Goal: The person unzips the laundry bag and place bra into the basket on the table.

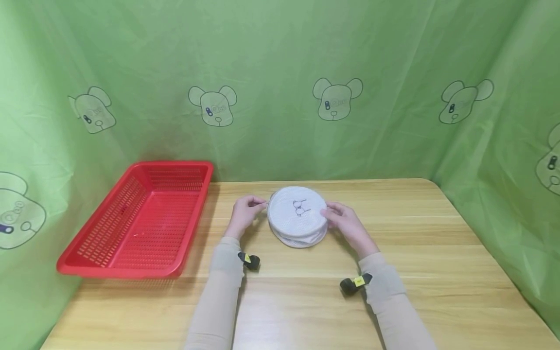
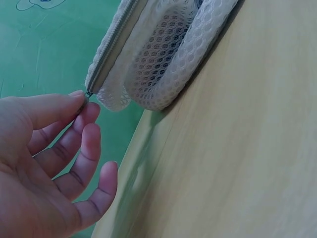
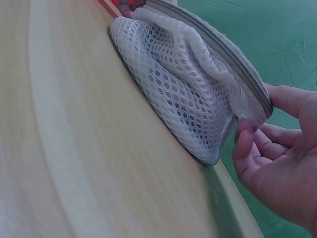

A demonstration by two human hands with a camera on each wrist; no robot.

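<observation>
The left hand (image 2: 44, 163) pinches the zipper pull (image 2: 88, 94) at the left edge of the round mesh laundry bag (image 1: 297, 214); the right hand (image 1: 345, 223) grips its right rim, steadying it on the surface (image 1: 306, 301).

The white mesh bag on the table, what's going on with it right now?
A person is working on a round white mesh laundry bag that sits on the wooden table. The left hand pinches the zipper pull at the bag's edge between thumb and forefinger, while the right hand holds the opposite side. A red plastic basket sits to the left, apart from the bag.
</observation>
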